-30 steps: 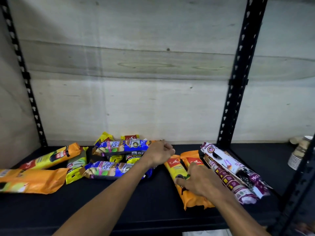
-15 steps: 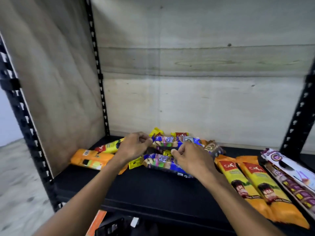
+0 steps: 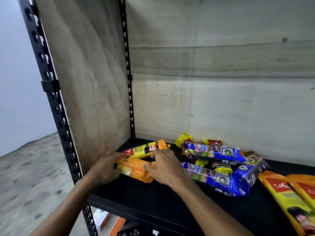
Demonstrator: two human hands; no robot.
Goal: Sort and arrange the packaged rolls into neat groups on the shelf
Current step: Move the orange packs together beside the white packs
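Observation:
An orange packaged roll [image 3: 133, 168] lies at the left end of the black shelf [image 3: 153, 201]. My left hand [image 3: 106, 169] grips its left end and my right hand [image 3: 164, 167] holds its right end. Just behind it lies a yellow and orange roll [image 3: 144, 149]. To the right sits a mixed pile: two blue rolls [image 3: 213, 152] [image 3: 213, 178] with yellow packs [image 3: 221, 166] between and behind them. Two yellow and orange rolls [image 3: 288, 200] lie side by side at the far right.
A wooden side panel [image 3: 88, 86] and a black perforated upright [image 3: 52, 103] bound the shelf on the left; a wooden back panel [image 3: 221, 91] stands behind. Boxes [image 3: 109, 222] show on the level below. Grey floor [image 3: 25, 176] lies to the left.
The view has swung left. Both hands have moved from the middle pile to the shelf's left end and taken hold of the orange roll.

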